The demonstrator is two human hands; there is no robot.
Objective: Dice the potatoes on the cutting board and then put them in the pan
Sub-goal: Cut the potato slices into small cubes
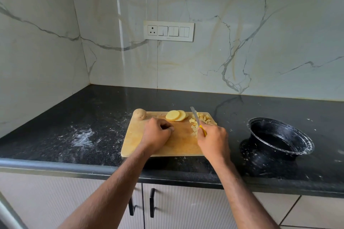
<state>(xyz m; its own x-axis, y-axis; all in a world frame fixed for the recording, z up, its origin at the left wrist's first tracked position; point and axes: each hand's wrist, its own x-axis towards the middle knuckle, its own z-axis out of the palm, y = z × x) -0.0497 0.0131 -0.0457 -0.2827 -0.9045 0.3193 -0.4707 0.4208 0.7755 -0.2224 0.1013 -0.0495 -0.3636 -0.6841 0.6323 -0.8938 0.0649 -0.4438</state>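
Black speckled countertop (pixel 74 117) under a marble wall carries a pale wooden cutting board (pixel 134 141), where the right hand (pixel 214 141) grips a yellow-handled knife (pixel 195 116) beside a heap of small potato cubes (pixel 202 119), and the left hand (pixel 156 134) rests curled on the board, seemingly holding nothing. To dice well, I judge, steady the slices with tucked fingertips, cutting even strips, then crosswise. Counted: one whole unpeeled brown potato (pixel 140 114) at the far-left corner, about three round yellow potato slices (pixel 176 115), one black round pan (pixel 279 139) at right.

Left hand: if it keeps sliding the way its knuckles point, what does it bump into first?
Probably the stack of round potato slices on the cutting board. The left hand points up and right toward them, with only bare board between.
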